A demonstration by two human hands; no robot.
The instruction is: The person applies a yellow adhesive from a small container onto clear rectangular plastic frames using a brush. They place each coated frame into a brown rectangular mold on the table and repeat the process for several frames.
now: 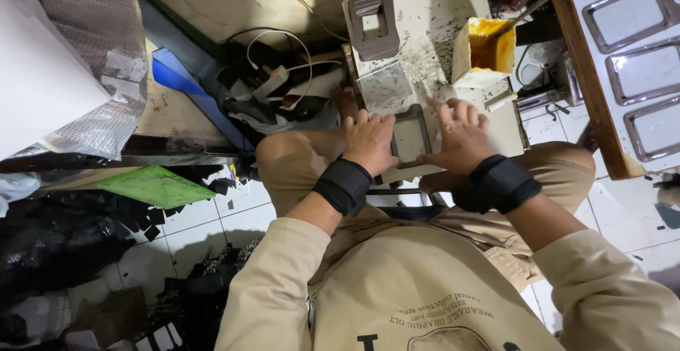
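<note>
My left hand [368, 140] and my right hand [460, 137] press down on either side of a small dark rectangular frame [411, 137] that lies on a paint-spattered white board [432, 32] across my knees. Fingers of both hands are spread flat over the frame's edges. A square clear plate [384, 87] lies just beyond the frame. Farther up the board sits another brownish frame [375, 26]. An open box with yellow glue inside [487, 50] stands at the board's right. Both wrists wear black bands.
A wooden-edged panel with several metal frames [637, 60] stands at the right. Cables and a power strip [273, 82] lie at upper left, beside blue sheets [177, 75]. A green sheet [156, 184] and black scraps [64, 238] lie on the tiled floor at left.
</note>
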